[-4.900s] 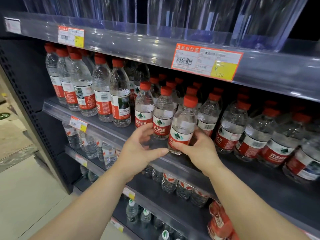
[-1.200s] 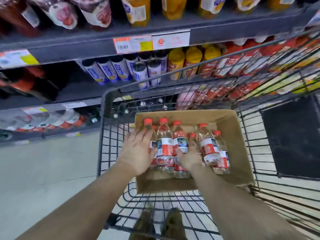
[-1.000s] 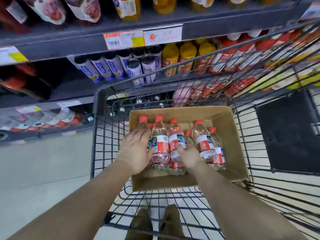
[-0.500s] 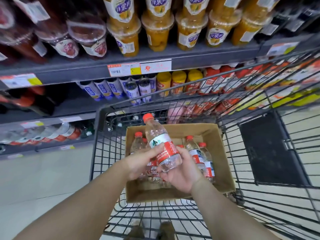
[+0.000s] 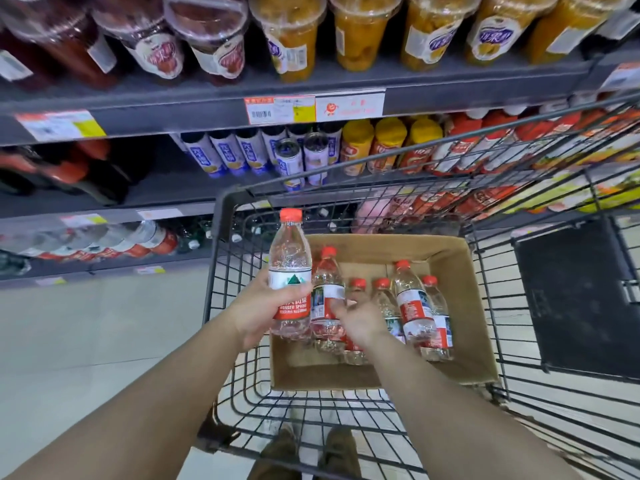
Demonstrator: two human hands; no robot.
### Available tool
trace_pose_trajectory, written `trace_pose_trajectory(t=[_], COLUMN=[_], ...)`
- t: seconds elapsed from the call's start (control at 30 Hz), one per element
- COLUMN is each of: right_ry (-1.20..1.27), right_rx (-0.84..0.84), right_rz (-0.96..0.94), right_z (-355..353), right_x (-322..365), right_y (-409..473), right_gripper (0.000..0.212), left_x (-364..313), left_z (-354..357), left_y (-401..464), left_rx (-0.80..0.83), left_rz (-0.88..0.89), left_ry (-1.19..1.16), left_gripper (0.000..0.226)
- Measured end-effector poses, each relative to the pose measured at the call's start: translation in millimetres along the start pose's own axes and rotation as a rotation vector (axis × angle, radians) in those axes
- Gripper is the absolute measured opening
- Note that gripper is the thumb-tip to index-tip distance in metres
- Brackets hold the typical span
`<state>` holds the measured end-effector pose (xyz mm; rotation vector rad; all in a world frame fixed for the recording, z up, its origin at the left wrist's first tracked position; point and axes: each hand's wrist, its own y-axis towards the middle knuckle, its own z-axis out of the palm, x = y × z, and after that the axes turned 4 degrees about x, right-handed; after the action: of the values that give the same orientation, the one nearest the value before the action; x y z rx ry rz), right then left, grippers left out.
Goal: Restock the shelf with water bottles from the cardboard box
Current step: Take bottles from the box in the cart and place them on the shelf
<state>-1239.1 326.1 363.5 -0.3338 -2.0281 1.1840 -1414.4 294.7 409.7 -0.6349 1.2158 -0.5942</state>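
Since half a second ago, the lifted water bottle (image 5: pixel 290 278) is sitting upright at frame centre, gripped by the left hand (image 5: pixel 258 311); the right hand (image 5: pixel 356 318), fingers loosely spread, is reaching the neighbouring upright bottle (image 5: pixel 327 292) in the cardboard box (image 5: pixel 460 306).

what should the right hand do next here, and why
Probably close on a second bottle. The left hand already grips one red-capped clear plastic water bottle above the brown cardboard box, while the right hand reaches among the upright bottles there.
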Motion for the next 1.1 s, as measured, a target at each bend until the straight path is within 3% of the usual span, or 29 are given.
trace_pose_trajectory(t=[0.13, 0.23, 0.37, 0.5, 0.6, 0.7, 0.77, 0.87, 0.93, 0.97, 1.03, 1.1], right_ry=[0.049, 0.13, 0.228, 0.719, 0.855, 0.847, 0.767, 0.542, 0.4, 0.37, 0.353, 0.32], right_rx=[-0.004, 0.018, 0.032, 0.277, 0.488, 0.622, 0.616, 0.567, 0.557, 0.554, 0.567, 0.608], right_rz=[0.002, 0.031, -0.012, 0.025, -0.013, -0.026, -0.049, -0.09, -0.151, -0.204, -0.328, -0.426], right_z=[14, 20, 16, -3, -21, -32, -34, -32, -28, -26, -16, 0], right_x=[-1, -4, -15, -30, -28, -11, 10, 46, 71, 86, 113, 142], right_y=[17, 26, 31, 16, -6, -36, -57, -82, -99, -108, -127, -152], right_gripper=[0.08, 0.09, 0.071, 0.066, 0.061, 0.05, 0.043, 0.061, 0.088, 0.089, 0.065, 0.065], left_x=[13, 21, 28, 26, 16, 1, -11, -33, -45, -50, -59, -63], left_z=[-9, -15, -24, -22, -9, 7, 11, 6, -3, -9, -26, -47], left_y=[1, 5, 10, 1, -13, -35, -52, -85, -110, -123, -151, -178], left_rx=[-0.019, -0.018, -0.034, -0.034, -0.041, -0.004, -0.005, -0.038, -0.051, -0.066, -0.105, -0.131], left_rz=[-0.034, -0.074, -0.09, -0.104, -0.12, -0.113, -0.075, 0.006, 0.075, 0.102, 0.157, 0.217], left_ry=[0.02, 0.009, 0.024, 0.009, -0.03, -0.078, -0.135, -0.175, -0.195, -0.214, -0.244, -0.253], left_gripper=[0.039, 0.066, 0.083, 0.074, 0.059, 0.064, 0.073, 0.079, 0.073, 0.07, 0.07, 0.076])
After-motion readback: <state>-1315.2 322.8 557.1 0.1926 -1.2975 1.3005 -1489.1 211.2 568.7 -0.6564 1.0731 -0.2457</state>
